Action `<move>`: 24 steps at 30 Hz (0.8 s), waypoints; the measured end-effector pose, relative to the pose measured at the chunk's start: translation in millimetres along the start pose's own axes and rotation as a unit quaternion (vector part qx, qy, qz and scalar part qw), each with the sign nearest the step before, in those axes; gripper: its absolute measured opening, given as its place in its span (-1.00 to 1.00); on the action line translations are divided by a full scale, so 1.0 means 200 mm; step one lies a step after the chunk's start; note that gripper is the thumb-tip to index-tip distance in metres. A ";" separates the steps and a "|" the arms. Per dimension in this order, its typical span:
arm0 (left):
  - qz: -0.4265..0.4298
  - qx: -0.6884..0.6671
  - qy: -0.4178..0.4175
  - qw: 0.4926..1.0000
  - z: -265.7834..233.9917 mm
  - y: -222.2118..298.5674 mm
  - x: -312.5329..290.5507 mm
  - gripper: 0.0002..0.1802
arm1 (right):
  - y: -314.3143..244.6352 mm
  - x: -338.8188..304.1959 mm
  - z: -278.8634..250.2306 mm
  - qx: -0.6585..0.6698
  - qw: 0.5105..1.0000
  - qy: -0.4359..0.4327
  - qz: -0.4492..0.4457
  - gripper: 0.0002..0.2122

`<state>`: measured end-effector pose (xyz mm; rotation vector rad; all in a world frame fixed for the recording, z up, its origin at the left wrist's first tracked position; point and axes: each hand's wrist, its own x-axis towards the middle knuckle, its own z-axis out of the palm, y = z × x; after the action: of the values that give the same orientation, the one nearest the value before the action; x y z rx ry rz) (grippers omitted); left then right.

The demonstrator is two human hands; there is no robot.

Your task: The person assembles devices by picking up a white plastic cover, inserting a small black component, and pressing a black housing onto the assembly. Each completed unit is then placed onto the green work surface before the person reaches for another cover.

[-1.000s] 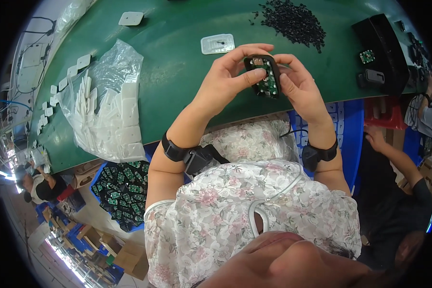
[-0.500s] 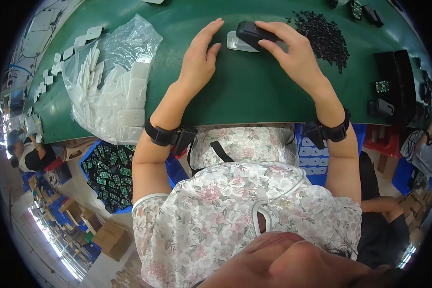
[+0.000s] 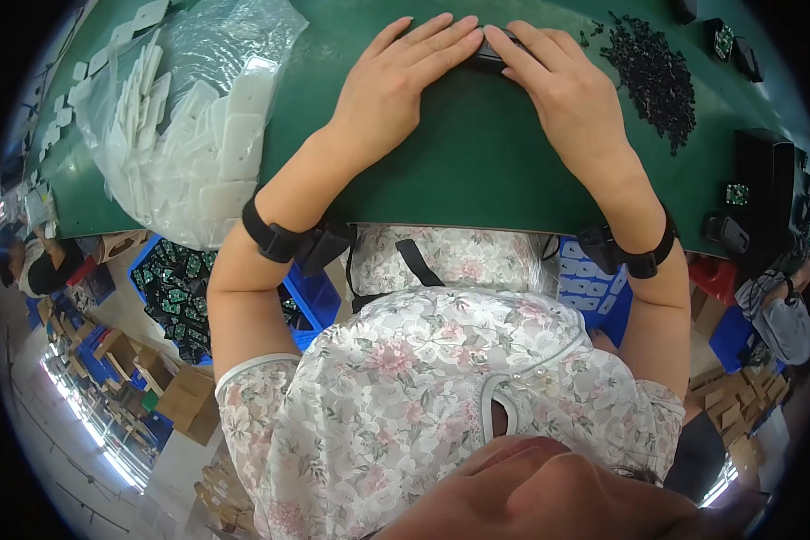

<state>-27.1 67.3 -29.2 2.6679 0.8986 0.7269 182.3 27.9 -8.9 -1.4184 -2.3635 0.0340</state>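
Observation:
A small black plastic case (image 3: 488,59) lies on the green tabletop, partly hidden under both hands. My right hand (image 3: 567,85) is closed on its right side, with the thumb and fingers bent over its top. From the left, my left hand (image 3: 396,90) reaches to the case with fingers stretched out and somewhat apart. Its nearest fingertips touch the case's left end, and its thumb is hidden. To the right of my right hand is a pile of small black parts (image 3: 652,81). A clear bag of flat white plastic pieces (image 3: 234,135) lies left of my left hand.
White pieces (image 3: 97,61) lie in a row at the far left. A black box (image 3: 765,189), a small green circuit board (image 3: 736,194) and a black casing (image 3: 725,234) are at the right. Below the table edge stands a blue bin of circuit boards (image 3: 175,297).
My left hand has moved right to the black case and touches it. The case is now lower and more covered. The pale clear piece beneath it no longer shows. The view has shifted.

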 end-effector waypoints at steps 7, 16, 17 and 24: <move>0.136 0.105 0.097 0.980 0.17 -0.08 0.00 -0.37 | -0.09 0.06 -0.14 0.060 0.998 -0.005 -0.002 -0.72; -0.204 -0.055 -0.067 0.975 0.04 0.08 0.24 -0.44 | 0.22 0.10 0.02 0.396 0.909 -0.026 0.123 -0.70; -0.269 -0.197 -0.015 0.943 0.07 0.06 0.20 -0.60 | 0.21 0.09 0.05 0.500 0.851 0.016 0.160 -0.66; -0.301 -0.631 0.136 0.702 0.11 0.14 0.15 -0.67 | -0.02 0.03 0.05 0.636 0.720 0.110 0.254 -0.68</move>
<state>19.2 63.8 -26.2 0.9832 0.7804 1.0221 172.5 33.3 -15.0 -1.0837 -1.0629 1.2712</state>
